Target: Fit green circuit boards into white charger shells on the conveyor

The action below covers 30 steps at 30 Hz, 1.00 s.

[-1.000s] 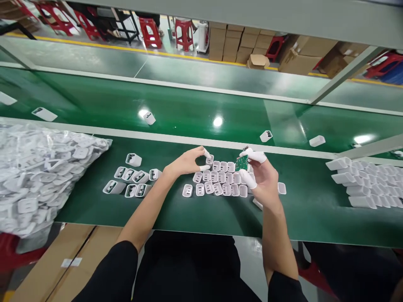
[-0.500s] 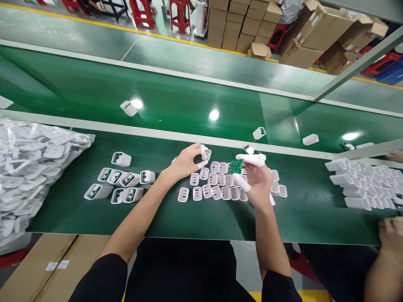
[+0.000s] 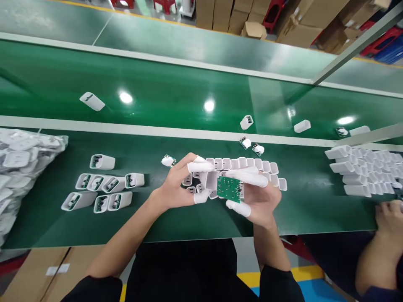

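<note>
My left hand (image 3: 181, 182), with white finger cots on its fingertips, grips a white charger housing (image 3: 210, 180) whose open end faces right. In my right hand (image 3: 260, 195), also in finger cots, a green circuit board (image 3: 229, 188) is pinched between thumb and fingers. The board's edge is at the mouth of the housing; whether it has entered, I cannot tell. Beneath both hands stand rows of empty white housings (image 3: 273, 168), partly hidden. Left of my left hand lies a loose circuit board with a white part (image 3: 168, 160).
Several housings with boards inside (image 3: 119, 201) lie on the left, beside a plastic bag of white covers (image 3: 19, 159). Two loose boards (image 3: 245, 143) rest near the white rail. More housings (image 3: 365, 172) and another person's hand (image 3: 388, 216) are at right. The belt behind carries spaced housings (image 3: 92, 101).
My left hand has lifted a housing from among the rows and brought it against the board. My right hand has shifted slightly left and down with the board. The camera view has tilted down.
</note>
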### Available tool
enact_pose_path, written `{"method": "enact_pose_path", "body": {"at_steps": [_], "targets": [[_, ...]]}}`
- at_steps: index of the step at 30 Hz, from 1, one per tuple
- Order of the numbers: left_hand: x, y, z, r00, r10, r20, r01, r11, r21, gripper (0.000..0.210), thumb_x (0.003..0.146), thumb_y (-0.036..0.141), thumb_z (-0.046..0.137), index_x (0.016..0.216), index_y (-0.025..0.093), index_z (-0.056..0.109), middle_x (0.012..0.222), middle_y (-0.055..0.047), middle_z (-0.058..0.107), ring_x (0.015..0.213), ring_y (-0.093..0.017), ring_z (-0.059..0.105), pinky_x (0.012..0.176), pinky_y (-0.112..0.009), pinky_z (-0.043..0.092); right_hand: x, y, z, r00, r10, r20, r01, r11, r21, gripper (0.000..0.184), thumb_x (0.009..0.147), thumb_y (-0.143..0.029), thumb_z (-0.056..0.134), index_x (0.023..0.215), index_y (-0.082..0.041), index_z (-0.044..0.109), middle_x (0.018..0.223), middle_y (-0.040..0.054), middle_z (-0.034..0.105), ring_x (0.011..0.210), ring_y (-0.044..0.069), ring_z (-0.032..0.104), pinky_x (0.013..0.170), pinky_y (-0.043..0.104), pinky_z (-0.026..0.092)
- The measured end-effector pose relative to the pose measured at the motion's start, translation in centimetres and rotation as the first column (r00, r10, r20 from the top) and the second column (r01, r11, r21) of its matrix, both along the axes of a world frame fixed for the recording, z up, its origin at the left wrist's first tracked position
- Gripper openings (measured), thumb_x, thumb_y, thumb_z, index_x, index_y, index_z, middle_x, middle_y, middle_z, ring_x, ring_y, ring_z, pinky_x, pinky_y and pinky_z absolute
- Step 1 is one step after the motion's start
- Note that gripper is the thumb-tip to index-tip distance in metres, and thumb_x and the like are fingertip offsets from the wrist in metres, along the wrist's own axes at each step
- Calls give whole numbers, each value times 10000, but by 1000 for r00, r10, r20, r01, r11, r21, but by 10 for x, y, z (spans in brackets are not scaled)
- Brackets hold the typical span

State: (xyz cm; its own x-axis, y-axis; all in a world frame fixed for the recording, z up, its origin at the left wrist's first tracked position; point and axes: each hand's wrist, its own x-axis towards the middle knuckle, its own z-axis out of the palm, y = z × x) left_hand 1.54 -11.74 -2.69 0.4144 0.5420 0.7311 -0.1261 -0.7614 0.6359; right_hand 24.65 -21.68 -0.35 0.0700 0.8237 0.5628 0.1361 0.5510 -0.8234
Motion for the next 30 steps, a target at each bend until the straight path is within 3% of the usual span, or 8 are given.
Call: {"method": "enact_pose_path", "body": {"at_steps": [7,12,17,22,30], "targets": [[2,-5,-5,1000,4,1,-4,998,-61,792,892,271,954,1620,333,650,1159,-92,792,969,-252,783,739,-388,691,-4,2,-4,996,-47,76,43,998,47,687,892,-321,1027,1528,-414,785,1230,58,900,1105,360,870,902,597,781],[3,-7,-6,1000,9,11,-9,1000,-20,782,883,237,950,1604,323,661,1129,-65,796,992,-255,803,786,-412,714,-5,1,-10,994,-61,90,61,998,9,731,857,-314,1058,1528,-424,787,1271,48,894,1146,365,861,976,617,766],[5,-6,-7,1000,2,26,-2,1000,-15,777,920,338,966,1627,335,646,1191,-78,825,1051,-268,824,803,-420,716,-4,0,-16,996,-25,87,24,1000,13,833,808,-356,1102,1560,-455,758,1291,30,899,1168,371,868,982,618,760],[6,-6,-7,999,31,21,-32,999,10,798,889,283,965,1620,326,647,1183,-77,830,1015,-260,817,751,-400,691,-3,1,-14,995,-24,95,23,1000,13,838,783,-330,1115,1542,-440,776,1297,45,898,1223,400,861,1066,679,749],[8,-6,-3,999,36,41,-38,999,34,728,928,286,920,1612,281,668,1146,-88,823,987,-251,809,730,-393,689,-3,2,-12,993,-7,119,2,999,37,738,886,-294,1032,1564,-420,768,1259,41,911,1200,392,879,897,606,801]]}}
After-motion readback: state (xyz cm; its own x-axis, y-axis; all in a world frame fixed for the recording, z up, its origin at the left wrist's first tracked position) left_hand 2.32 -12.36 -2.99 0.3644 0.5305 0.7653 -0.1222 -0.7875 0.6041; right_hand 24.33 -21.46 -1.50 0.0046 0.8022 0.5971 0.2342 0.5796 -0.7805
